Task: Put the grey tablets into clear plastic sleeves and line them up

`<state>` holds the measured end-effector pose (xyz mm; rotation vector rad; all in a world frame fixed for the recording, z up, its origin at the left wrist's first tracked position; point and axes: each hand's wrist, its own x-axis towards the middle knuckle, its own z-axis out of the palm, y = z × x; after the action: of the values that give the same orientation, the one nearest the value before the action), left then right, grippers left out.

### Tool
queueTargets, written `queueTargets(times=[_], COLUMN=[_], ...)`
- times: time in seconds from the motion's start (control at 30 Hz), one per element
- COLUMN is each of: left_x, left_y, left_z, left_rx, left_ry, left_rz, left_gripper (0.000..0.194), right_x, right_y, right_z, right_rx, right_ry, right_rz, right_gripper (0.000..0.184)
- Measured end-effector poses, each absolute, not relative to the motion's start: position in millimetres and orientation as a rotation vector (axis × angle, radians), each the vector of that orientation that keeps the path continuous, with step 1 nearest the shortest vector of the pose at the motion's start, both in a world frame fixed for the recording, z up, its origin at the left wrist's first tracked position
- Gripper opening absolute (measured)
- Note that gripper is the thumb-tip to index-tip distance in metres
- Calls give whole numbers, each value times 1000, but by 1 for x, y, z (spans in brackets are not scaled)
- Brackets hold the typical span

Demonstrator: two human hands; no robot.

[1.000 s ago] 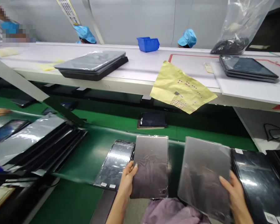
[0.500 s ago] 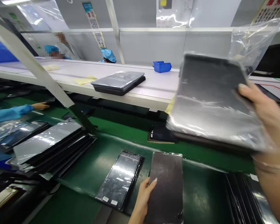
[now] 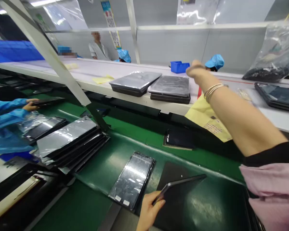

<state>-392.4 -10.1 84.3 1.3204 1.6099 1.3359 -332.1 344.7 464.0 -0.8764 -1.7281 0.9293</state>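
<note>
Low over the green bench mat, my left hand (image 3: 149,207) grips the near end of a thin dark tablet (image 3: 183,182), tilted up and seen nearly edge-on. Beneath it lies a dark flat patch; whether sheet or shadow I cannot tell. Left of that hand, a stack of film-wrapped tablets (image 3: 133,179) with white labels rests on the mat. My right hand (image 3: 195,69) reaches out over the white shelf, just right of a stack of wrapped dark panels (image 3: 170,86), its fingers blurred and turned away. Beside that stack is another similar stack (image 3: 136,81).
A white post (image 3: 50,61) slants down at the left, by a leaning pile of wrapped panels (image 3: 69,138). A co-worker's blue sleeves (image 3: 7,117) are at far left. Yellow paper (image 3: 214,123) hangs off the shelf under my right arm. A blue bin (image 3: 179,67) stands behind.
My right hand has let go of the wrapped dark panels, which now sit on the shelf, and moved left. My left hand has tilted the tablet up off the mat.
</note>
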Motion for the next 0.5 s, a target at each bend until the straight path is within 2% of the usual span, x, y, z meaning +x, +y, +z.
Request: queueTargets(times=[0.03,0.1,0.17,0.23,0.27,0.33,0.43,0.5], left_x=[-395,-402,-409,-418,-423,-429,-432,-430], left_y=[-7,2,12,21,25,35,50,60], left_z=[92,108,126,143,151,161,159,144], left_rx=[1441,1670,1882,2088,2182,2330,2416,2367], left_ry=[1558,1386,1189,1036,980,903,859,913], left_rz=[1371,1446,1460,1385,1331,1223,1047,868], left_gripper=[37,22,21,24,24,25,29,32], right_x=[-322,-292,-251,-207,-187,-157,-144,-152], right_y=[327,281,229,187,171,151,131,116], right_z=[468,464,436,379,341,254,139,90], right_rx=[-923,-914,-677,-490,-694,-1265,-1378,-1346], right_ry=[-1773,-1887,-2185,-2585,-2541,-1794,-1463,-1320], right_rz=[900,861,853,1158,1435,1786,1960,2001], right_gripper=[40,31,20,18,25,44,58,60])
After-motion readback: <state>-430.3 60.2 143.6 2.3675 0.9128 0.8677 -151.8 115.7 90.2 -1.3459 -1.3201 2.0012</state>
